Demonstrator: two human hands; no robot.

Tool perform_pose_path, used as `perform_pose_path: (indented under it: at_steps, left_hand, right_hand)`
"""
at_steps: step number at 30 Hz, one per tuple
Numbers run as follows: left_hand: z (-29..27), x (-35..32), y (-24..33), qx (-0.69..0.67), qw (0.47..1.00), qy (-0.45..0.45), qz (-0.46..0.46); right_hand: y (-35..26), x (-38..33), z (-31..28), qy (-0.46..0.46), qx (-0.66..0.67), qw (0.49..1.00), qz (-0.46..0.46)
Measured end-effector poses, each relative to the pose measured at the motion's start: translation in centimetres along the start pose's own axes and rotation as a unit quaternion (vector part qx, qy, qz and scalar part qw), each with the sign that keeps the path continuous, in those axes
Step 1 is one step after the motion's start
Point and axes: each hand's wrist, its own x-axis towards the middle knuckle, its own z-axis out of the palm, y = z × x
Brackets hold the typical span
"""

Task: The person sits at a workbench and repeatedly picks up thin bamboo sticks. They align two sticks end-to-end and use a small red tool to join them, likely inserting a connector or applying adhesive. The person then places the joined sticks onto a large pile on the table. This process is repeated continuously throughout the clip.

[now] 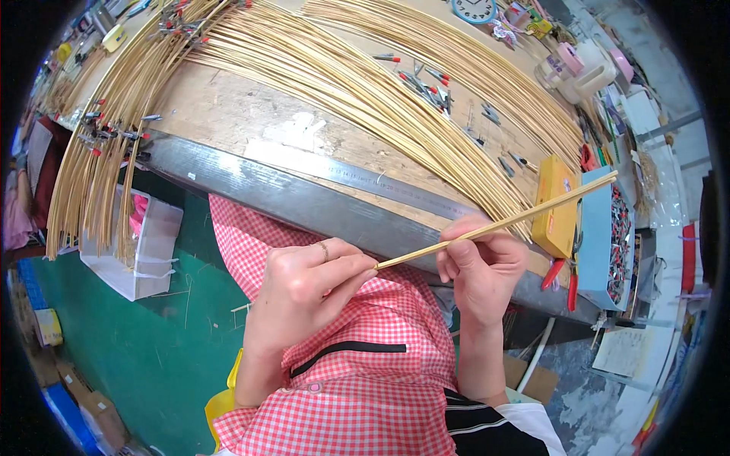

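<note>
Your left hand [312,287] pinches the pale stick [547,206] by one end, your right hand [487,277] grasps it partway; it slants from above your apron [350,403] toward the yellow box [553,229], which a careless swing could knock.

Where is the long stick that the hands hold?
In the head view, the long stick slants from the left hand near centre through the right hand, then up rightward, passing in front of the yellow box.
</note>
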Motion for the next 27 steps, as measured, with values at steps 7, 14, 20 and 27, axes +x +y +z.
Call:
perform_pose_path:
  at_steps: [7, 14, 20, 27]
  left_hand:
    - [0.1, 0.1, -1.3, -0.091, 0.993, -0.057, -0.043]
    - [-0.4, -0.3, -1.2, -0.069, 0.992, -0.099, -0.048]
    - [-0.1, 0.3, -1.4, -0.165, 0.981, -0.098, -0.031]
    - [0.3, 0.3, -0.5, -0.363, 0.906, -0.15, -0.155]
  right_hand:
    - [0.8, -0.8, 0.0, 0.025, -0.023, 0.999, -0.011]
    - [0.1, -0.6, 0.2, -0.015, -0.059, 0.998, 0.015]
    - [0.1, -0.9, 0.1, -0.025, -0.039, 0.999, -0.005]
    - [0.9, -0.6, 0.9, -0.145, -0.079, 0.981, -0.097]
